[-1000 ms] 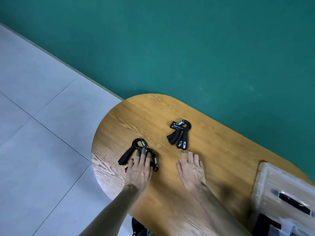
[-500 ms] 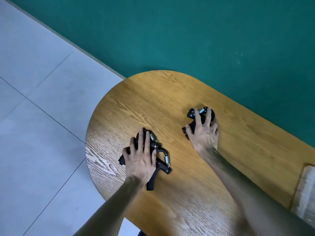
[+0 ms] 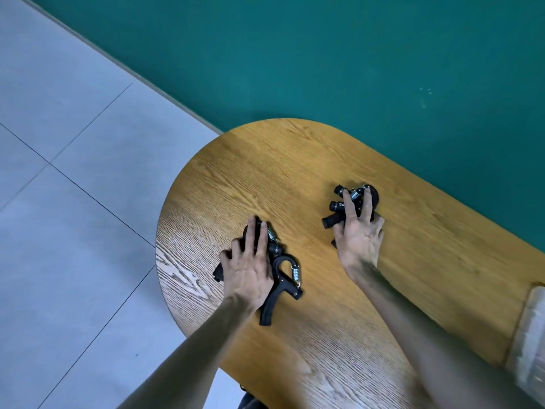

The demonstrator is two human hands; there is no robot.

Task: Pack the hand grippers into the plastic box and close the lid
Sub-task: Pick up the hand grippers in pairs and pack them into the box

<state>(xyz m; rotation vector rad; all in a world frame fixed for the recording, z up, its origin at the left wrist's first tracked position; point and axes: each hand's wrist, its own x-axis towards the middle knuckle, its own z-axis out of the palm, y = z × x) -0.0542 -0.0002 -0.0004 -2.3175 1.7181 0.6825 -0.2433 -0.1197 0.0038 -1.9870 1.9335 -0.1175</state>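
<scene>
Two piles of black hand grippers with steel springs lie on the oval wooden table (image 3: 295, 160). My left hand (image 3: 250, 267) lies over the near pile of hand grippers (image 3: 283, 278), fingers curled around them, one handle sticking out toward me. My right hand (image 3: 358, 234) covers the far pile of hand grippers (image 3: 339, 208), fingers wrapped over the spring ends. Both piles still rest on the tabletop. A blurred corner of the clear plastic box (image 3: 530, 329) shows at the right edge.
The table's rounded end lies to the left, over a grey tiled floor (image 3: 73, 202). A green wall (image 3: 324, 54) runs right behind the table's far edge.
Both hands went forward from the bare tabletop onto the two piles and closed on them. The view swung left, leaving only a corner of the box in sight.
</scene>
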